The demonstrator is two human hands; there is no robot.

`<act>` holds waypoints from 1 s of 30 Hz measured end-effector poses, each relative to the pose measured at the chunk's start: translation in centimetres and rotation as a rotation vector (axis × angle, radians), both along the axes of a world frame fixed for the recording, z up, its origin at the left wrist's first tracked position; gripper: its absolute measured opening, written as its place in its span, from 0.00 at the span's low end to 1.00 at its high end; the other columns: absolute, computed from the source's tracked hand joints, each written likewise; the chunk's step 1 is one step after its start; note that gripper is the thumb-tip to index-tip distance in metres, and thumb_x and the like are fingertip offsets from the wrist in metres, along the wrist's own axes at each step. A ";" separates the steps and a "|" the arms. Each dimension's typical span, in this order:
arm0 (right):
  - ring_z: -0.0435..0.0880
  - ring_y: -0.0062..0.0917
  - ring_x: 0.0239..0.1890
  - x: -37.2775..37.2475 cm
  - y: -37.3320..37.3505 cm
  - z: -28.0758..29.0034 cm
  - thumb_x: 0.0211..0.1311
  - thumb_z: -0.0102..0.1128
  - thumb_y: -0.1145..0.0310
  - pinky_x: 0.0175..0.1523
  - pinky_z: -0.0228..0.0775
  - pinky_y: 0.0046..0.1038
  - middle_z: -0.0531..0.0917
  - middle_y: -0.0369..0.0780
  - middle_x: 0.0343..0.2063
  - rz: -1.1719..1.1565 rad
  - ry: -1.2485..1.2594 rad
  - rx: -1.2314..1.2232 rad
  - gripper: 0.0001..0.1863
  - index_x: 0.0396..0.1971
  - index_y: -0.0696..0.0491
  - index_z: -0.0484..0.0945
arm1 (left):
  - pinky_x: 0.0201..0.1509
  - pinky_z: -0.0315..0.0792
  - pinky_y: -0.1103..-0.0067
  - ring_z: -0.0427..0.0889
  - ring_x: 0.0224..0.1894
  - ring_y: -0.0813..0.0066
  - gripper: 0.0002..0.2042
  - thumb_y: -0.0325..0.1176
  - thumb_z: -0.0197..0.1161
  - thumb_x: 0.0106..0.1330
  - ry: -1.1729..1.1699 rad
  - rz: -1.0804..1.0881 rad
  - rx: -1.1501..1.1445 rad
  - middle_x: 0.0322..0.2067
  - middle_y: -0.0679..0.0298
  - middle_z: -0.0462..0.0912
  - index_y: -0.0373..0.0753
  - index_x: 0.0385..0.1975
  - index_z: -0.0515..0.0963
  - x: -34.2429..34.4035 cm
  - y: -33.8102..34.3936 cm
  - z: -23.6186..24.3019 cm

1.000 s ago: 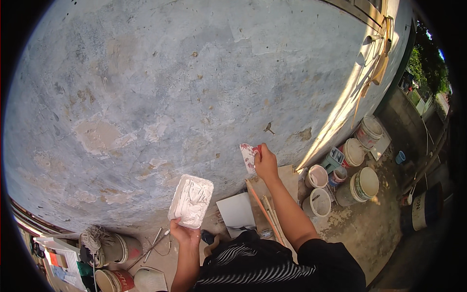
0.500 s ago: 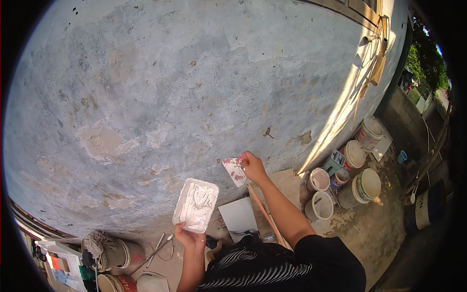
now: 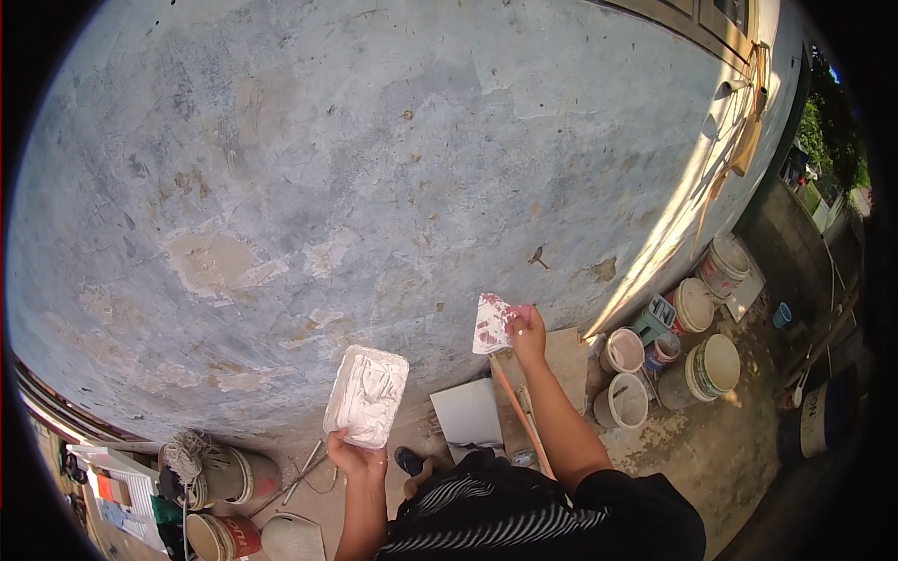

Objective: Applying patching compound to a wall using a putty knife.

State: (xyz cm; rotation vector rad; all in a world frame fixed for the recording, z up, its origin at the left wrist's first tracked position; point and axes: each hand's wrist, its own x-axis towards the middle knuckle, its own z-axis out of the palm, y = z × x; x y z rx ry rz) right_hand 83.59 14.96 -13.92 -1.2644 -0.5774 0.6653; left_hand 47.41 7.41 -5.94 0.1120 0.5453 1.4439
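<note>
My left hand (image 3: 355, 456) grips the near end of a shallow rectangular tray (image 3: 382, 351) filled with smeared white filler paste (image 3: 367, 397). In my right hand (image 3: 529, 335) is a flat, reddish putty knife (image 3: 490, 323) coated with white paste, its wide edge pointing left. The knife is apart from the tray, in front of the wall. Ahead of both hands stands a worn blue-grey wall (image 3: 393, 206) with a beige patch (image 3: 213, 262) and several stains and chips. The tips of some left fingers are hidden under the tray.
Several buckets (image 3: 716, 365) stand on the concrete floor at right. More buckets (image 3: 224, 538) and a stringy mop head (image 3: 192, 453) are at lower left. A white panel (image 3: 468, 414) and a wooden pole (image 3: 524, 411) lie below my right hand. A tool hangs by the window (image 3: 692, 23).
My right hand with the putty knife has moved right, away from the tray, and the blade has turned more upright. The tray has shifted slightly left. The view has moved a little.
</note>
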 end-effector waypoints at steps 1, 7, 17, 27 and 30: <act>0.78 0.17 0.33 0.2 0.2 -0.3 0.65 0.50 0.80 0.36 0.71 0.20 0.80 0.34 0.32 -0.006 -0.001 0.000 0.06 0.37 0.55 0.77 | 0.70 0.65 0.56 0.70 0.66 0.50 0.38 0.35 0.53 0.48 0.010 -0.011 0.005 0.64 0.51 0.70 0.35 0.67 0.63 0.3 0.2 0.2; 0.78 0.17 0.34 0.0 0.1 -0.5 0.66 0.50 0.80 0.38 0.73 0.21 0.80 0.34 0.35 -0.057 -0.019 -0.002 0.07 0.38 0.55 0.76 | 0.69 0.67 0.58 0.72 0.64 0.52 0.37 0.34 0.53 0.49 0.007 -0.056 -0.014 0.62 0.52 0.72 0.33 0.65 0.65 1.0 0.1 0.4; 0.81 0.28 0.34 -1.2 -0.4 1.3 0.64 0.54 0.75 0.41 0.73 0.29 0.83 0.41 0.32 -0.146 -0.097 -0.106 0.06 0.39 0.57 0.77 | 0.70 0.66 0.57 0.70 0.66 0.51 0.39 0.34 0.54 0.47 -0.025 -0.079 0.028 0.64 0.52 0.71 0.34 0.67 0.63 1.0 -0.8 0.6; 0.79 0.20 0.35 -1.4 -1.6 1.4 0.68 0.53 0.75 0.41 0.72 0.25 0.81 0.36 0.34 -0.097 0.036 -0.059 0.05 0.40 0.56 0.76 | 0.70 0.66 0.58 0.71 0.66 0.51 0.38 0.33 0.53 0.46 0.007 -0.039 0.018 0.63 0.52 0.71 0.33 0.66 0.64 -0.1 -1.4 0.2; 0.80 0.21 0.36 -2.5 -0.7 3.2 0.67 0.53 0.75 0.41 0.73 0.25 0.81 0.36 0.34 -0.202 -0.162 -0.208 0.05 0.40 0.56 0.76 | 0.70 0.66 0.57 0.71 0.66 0.51 0.39 0.33 0.53 0.47 0.008 -0.053 0.005 0.64 0.52 0.71 0.34 0.67 0.63 0.1 -1.6 -0.1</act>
